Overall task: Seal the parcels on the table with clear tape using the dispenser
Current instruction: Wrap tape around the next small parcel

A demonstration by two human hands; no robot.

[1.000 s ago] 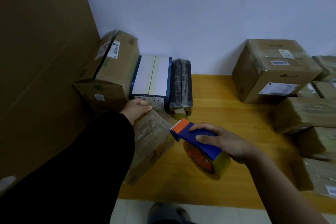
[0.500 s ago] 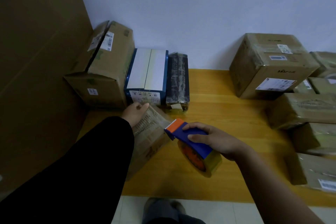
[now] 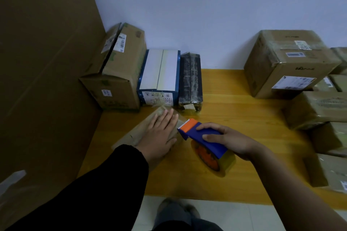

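The small parcel (image 3: 135, 135) lies at an angle on the worktop (image 3: 234, 110), just in front of the blue-and-white box (image 3: 159, 73) and the black-wrapped parcel (image 3: 190, 78). The left hand (image 3: 159, 137) rests on its top face, its grip spread flat with straight fingers. The right hand (image 3: 227, 139) has its grip curled round the blue dispenser (image 3: 191, 133), whose orange cutter end sits just beside the parcel's near corner, with the tape roll (image 3: 210, 157) hanging below.

The parcel looks light and a little soft-sided (its wrapping seems wrinkled), so it will likely slide or dent under the pull of the tape. A flat palm on top, clear of the seam, is the sensible hold.

Room is tight on the far side and on the left, where a tall cardboard sheet (image 3: 47, 62) stands. The open stretch of worktop lies to the right, before the stacked parcels (image 3: 319, 108), and the near edge is close behind the roll.
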